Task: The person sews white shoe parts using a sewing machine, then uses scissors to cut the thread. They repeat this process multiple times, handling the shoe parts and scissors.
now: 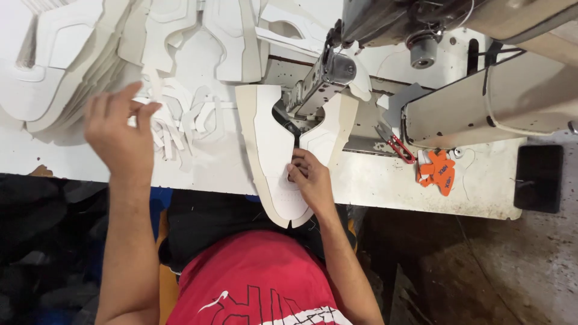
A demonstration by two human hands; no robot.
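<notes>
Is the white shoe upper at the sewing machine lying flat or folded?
Flat. The shoe upper lies spread on the table, toe end hanging past its front edge, with the right hand pressing on it.

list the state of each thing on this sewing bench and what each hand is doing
left hand: raised over the small white cut pieces, fingers pinched, hold unclear
right hand: pressing on the white shoe upper
white shoe upper: flat, front end under the sewing machine head, near end over the table edge
stacked white uppers: piled at the far left
red-handled snips: lying flat
orange tag: lying flat
</notes>
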